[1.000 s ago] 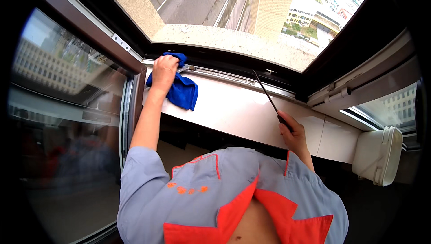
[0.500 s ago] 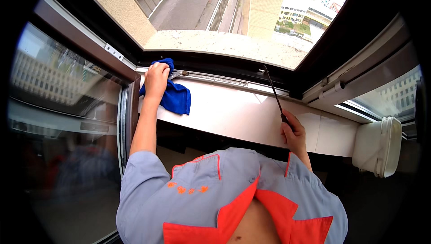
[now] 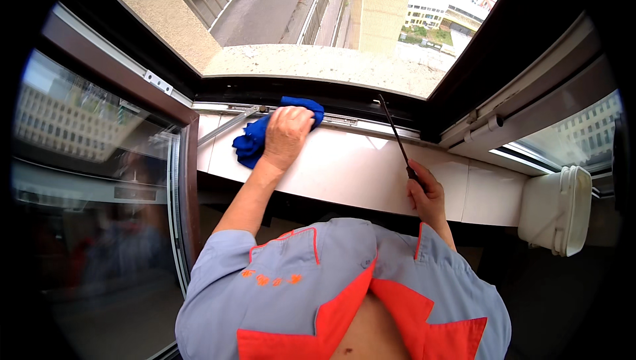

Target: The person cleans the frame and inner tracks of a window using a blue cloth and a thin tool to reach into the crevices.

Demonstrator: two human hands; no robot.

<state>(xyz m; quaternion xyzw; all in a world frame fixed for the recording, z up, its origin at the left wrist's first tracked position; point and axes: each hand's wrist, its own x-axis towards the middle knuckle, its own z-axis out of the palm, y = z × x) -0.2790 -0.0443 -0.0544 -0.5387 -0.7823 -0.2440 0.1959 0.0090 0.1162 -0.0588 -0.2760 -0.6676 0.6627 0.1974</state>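
My left hand [image 3: 289, 136] is closed on a blue cloth [image 3: 250, 144], bunched against the window's lower track [image 3: 341, 120]. Some of the cloth pokes out above my fingers, and the rest trails onto the white sill [image 3: 344, 164]. Just left of the cloth, a metal stay arm [image 3: 228, 126] runs from the track toward the opened sash. Farther right, my right hand [image 3: 427, 192] grips the dark handle of what looks like a long screwdriver [image 3: 395, 133]. Its thin shaft slants up and left, its tip near the dark frame; whether they touch I cannot tell.
A brown-framed glass sash [image 3: 187, 181] stands open on the left. On the right a white lidded bucket [image 3: 555, 211] is beside the sill's end, below another window panel [image 3: 563, 131]. Beyond the dark window frame [image 3: 265, 87] lies a speckled outer ledge [image 3: 318, 60].
My left hand has slid right along the track with the blue cloth, leaving the stay arm uncovered. My right hand and the screwdriver hold nearly the same place as the view shifts slightly.
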